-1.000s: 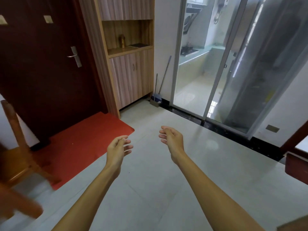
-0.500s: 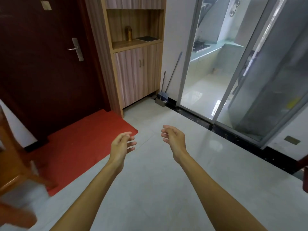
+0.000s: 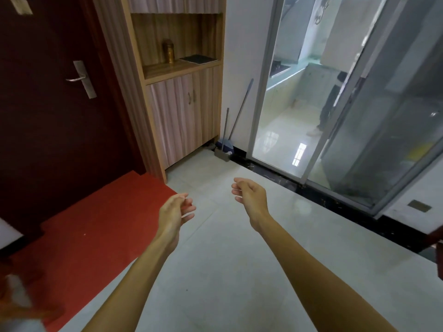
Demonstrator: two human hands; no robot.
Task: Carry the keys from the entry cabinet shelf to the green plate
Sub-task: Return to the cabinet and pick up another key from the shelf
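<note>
The wooden entry cabinet [image 3: 182, 121] stands ahead, beside the dark door. Its open shelf [image 3: 167, 67] holds a brass-coloured jar [image 3: 168, 53] and a dark flat mat [image 3: 199, 59]. I cannot make out any keys on the shelf from here, and no green plate is in view. My left hand [image 3: 176, 212] and my right hand [image 3: 251, 198] are both held out low over the floor, well short of the cabinet. Each has loosely curled, parted fingers and holds nothing.
A dark door [image 3: 48, 92] with a metal handle [image 3: 80, 79] is at left, with a red mat [image 3: 79, 226] before it. A broom and dustpan [image 3: 224, 149] lean by the wall. Glass sliding doors [image 3: 359, 116] at right show a kitchen and a person's legs [image 3: 326, 113].
The view has moved closer to the cabinet, which looks larger now. Both hands stay out in front with nothing in them, and the wooden chair at left has slid out of sight.
</note>
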